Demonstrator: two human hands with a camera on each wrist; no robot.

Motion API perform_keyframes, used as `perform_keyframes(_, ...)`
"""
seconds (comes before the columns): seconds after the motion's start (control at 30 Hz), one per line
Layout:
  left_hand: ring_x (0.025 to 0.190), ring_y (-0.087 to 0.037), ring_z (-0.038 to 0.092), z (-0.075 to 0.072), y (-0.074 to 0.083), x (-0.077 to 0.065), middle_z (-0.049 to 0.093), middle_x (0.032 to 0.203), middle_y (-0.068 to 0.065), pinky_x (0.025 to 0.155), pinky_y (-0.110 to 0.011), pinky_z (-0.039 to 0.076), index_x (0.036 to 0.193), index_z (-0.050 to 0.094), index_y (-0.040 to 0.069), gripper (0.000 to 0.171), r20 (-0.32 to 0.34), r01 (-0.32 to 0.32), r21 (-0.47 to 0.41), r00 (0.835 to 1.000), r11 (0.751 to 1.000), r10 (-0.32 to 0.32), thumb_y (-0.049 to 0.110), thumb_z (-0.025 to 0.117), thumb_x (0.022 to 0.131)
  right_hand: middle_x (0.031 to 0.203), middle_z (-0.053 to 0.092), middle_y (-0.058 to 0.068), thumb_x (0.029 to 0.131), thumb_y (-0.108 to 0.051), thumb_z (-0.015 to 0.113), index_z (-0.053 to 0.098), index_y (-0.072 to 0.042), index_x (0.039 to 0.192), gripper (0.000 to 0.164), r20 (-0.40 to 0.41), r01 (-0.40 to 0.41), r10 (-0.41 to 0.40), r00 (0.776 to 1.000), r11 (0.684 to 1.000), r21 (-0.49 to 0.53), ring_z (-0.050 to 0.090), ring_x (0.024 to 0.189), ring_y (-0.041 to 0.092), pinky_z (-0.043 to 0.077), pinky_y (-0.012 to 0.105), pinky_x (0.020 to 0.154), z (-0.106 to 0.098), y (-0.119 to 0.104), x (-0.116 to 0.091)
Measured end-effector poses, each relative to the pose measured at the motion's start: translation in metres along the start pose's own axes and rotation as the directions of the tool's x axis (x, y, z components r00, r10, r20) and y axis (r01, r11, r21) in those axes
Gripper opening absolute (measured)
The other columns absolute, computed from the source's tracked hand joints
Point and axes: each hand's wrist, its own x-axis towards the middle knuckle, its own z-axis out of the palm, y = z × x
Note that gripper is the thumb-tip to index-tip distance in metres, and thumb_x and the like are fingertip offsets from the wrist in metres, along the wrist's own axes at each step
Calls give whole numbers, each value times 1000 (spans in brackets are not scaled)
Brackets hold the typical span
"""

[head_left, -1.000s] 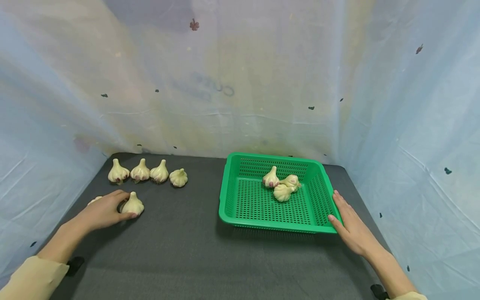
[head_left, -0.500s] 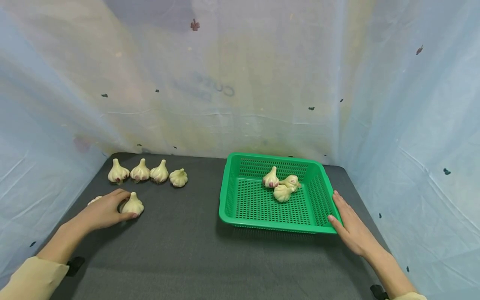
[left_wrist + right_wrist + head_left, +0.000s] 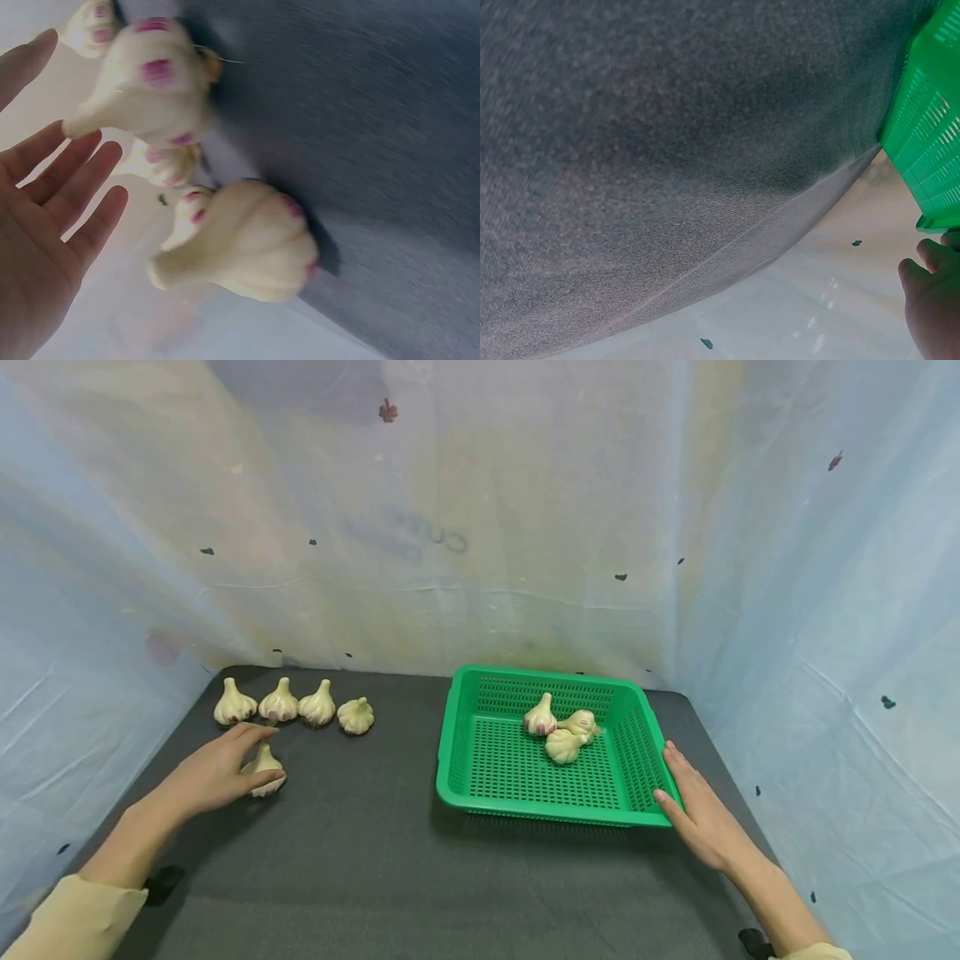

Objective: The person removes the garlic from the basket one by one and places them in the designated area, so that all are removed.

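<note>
the left hand [image 3: 204, 775] has thumb and fingers spread apart around a garlic bulb [image 3: 266, 762] standing neck up on the tabletop [image 3: 360, 877]; whether they touch it i cannot tell. a second bulb [image 3: 259, 244] sits near it. the right hand [image 3: 701, 814], fingers straight, rests against the side of the green basket [image 3: 555, 815]. the bulb is probably light and firm, with a dry skin that might slip or flake; best held gently across its round body, the thin neck looking weaker.
</note>
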Motion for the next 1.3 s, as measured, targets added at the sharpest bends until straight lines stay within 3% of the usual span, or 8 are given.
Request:
perform_keyframes(0.2, 131, -53, 48, -8, 23, 10, 45, 148, -30, 99, -71, 43, 149, 49, -3, 74, -78, -32, -46, 997, 998, 29, 44, 74, 97, 173, 13, 15, 110, -22, 51, 15, -5, 167, 70, -4, 5, -5, 1000, 1000, -1, 9, 160, 25, 1, 26, 127, 0, 0, -2)
perform_keyframes(0.4, 132, -50, 49, -9, 58, 27, 45, 151, -28, 99, -70, 44, 154, 45, -1, 70, -151, -75, -92, 987, 993, 60, 36, 72, 101, 173, 13, 16, 110, -23, 50, 14, -5, 167, 70, -1, -11, 11, 1000, 1000, 3, 8, 160, 24, 0, 23, 126, 1, 0, -4)
perform_keyframes(0.5, 131, -49, 51, -7, 75, 37, 45, 151, -26, 97, -68, 47, 153, 46, 2, 65, -203, -129, -130, 974, 983, 101, 32, 71, 101, 173, 12, 17, 111, -23, 50, 13, -5, 167, 70, 3, -17, 17, 1000, 1000, 6, 6, 160, 22, -1, 24, 126, 1, 0, -5)
perform_keyframes(0.7, 129, -43, 55, 2, 108, 59, 51, 146, -21, 97, -64, 49, 151, 50, 5, 59, -297, -269, -180, 932, 946, 209, 22, 74, 99, 174, 11, 13, 111, -23, 50, 14, -5, 167, 70, 1, -12, 12, 1000, 1000, 8, 8, 161, 26, 0, 25, 127, 1, 0, -4)
perform_keyframes(0.97, 134, -36, 54, 3, 159, 86, 50, 149, -13, 102, -58, 49, 153, 50, 11, 61, -258, -341, -190, 922, 921, 288, 32, 73, 100, 174, 11, 12, 110, -24, 51, 14, -6, 167, 70, 3, -27, 27, 1000, 1000, 5, 9, 160, 28, 2, 29, 128, 0, -1, -2)
perform_keyframes(1.2, 135, -33, 55, 0, 200, 109, 51, 151, -11, 104, -54, 50, 153, 51, 12, 61, -225, -448, -172, 885, 877, 408, 32, 73, 100, 174, 11, 14, 111, -25, 51, 15, -5, 167, 70, 12, -32, 32, 999, 999, 15, 12, 159, 38, 10, 52, 128, -1, -2, -1)
perform_keyframes(1.3, 133, -31, 56, -3, 216, 119, 50, 151, -11, 103, -52, 51, 153, 50, 10, 61, -195, -489, -150, 867, 859, 459, 33, 71, 101, 174, 11, 14, 111, -25, 50, 14, -6, 167, 70, 17, -32, 32, 999, 999, 13, 12, 159, 38, 13, 57, 126, -1, -2, 0)
